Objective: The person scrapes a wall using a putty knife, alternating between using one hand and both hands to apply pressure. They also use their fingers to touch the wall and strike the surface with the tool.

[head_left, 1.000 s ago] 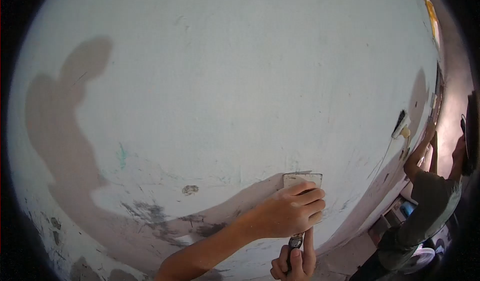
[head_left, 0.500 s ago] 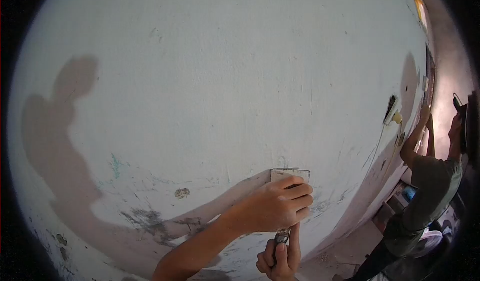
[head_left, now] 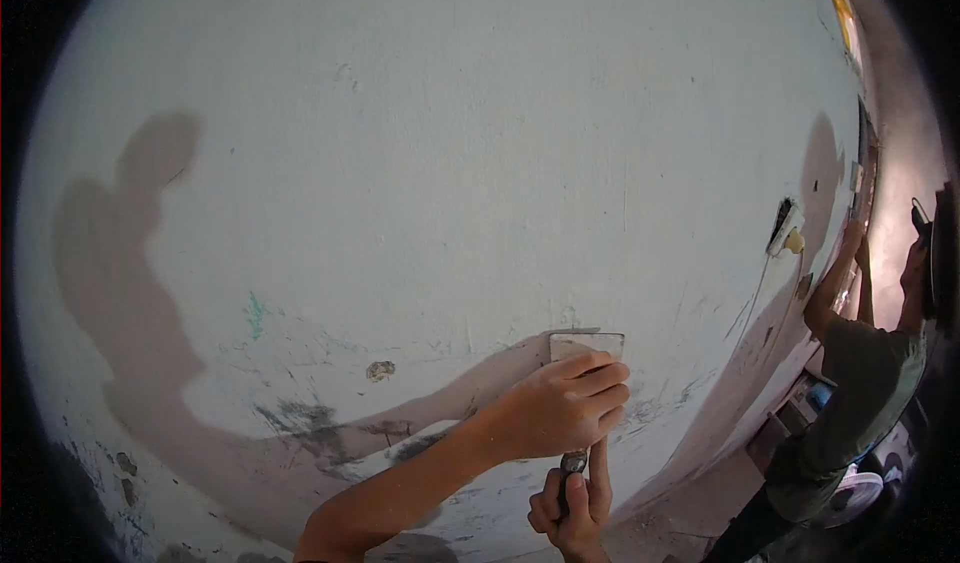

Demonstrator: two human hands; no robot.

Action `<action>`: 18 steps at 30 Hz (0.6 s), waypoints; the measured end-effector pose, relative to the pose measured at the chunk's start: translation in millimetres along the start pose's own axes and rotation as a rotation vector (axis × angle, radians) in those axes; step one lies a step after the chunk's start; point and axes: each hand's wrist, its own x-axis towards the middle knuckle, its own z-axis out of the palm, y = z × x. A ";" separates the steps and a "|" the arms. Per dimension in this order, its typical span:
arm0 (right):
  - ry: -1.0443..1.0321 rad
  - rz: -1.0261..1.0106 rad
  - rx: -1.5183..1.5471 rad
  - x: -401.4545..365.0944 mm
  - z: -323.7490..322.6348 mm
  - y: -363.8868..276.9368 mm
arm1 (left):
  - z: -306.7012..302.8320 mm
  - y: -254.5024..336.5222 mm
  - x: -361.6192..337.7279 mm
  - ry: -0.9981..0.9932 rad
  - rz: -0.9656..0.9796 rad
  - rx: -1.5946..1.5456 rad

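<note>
A putty knife with a wide, flat blade lies against the painted wall, its top edge touching the surface. My left hand reaches in from the lower left, with its fingers bent over the blade and gripping it. Just below, my right hand is closed round the dark handle, one finger stretched up along the tool. Part of the blade is hidden behind my left fingers. Scuffs and dark smudges mark the wall around and left of my hands.
At the right, another person stands with arms raised to the wall. Near them an open socket box with wires is set in the wall. A white bucket stands by that person. A small chipped patch shows left of my hands.
The view has shifted slightly, and both hands appear a little further right with the putty knife. The blade stays on the wall, and both grips look the same.
</note>
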 end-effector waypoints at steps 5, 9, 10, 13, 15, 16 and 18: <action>-0.013 0.023 -0.142 0.5 -6.5 5.2 | 6.2 -1.5 -6.4 0.060 -0.036 0.025; 0.073 0.044 -0.158 0.4 5.1 -0.7 | 0.1 -4.4 -3.4 0.046 -0.056 -0.055; 0.044 0.027 -0.136 1.3 5.6 0.1 | 0.4 -6.3 -4.0 0.045 -0.068 -0.056; -0.024 -0.041 -0.088 16.0 -7.0 32.3 | 4.4 -10.3 -8.6 0.065 -0.063 -0.110; -0.086 -0.104 -0.025 30.7 -17.7 49.0 | 11.8 -15.0 -13.5 0.041 -0.036 0.077; -0.092 -0.098 -0.020 33.0 -16.4 44.4 | 11.7 -15.6 -13.3 0.031 -0.027 0.143; -0.173 -0.186 0.027 34.8 -13.9 36.2 | 2.7 -10.0 -3.2 0.076 0.001 0.142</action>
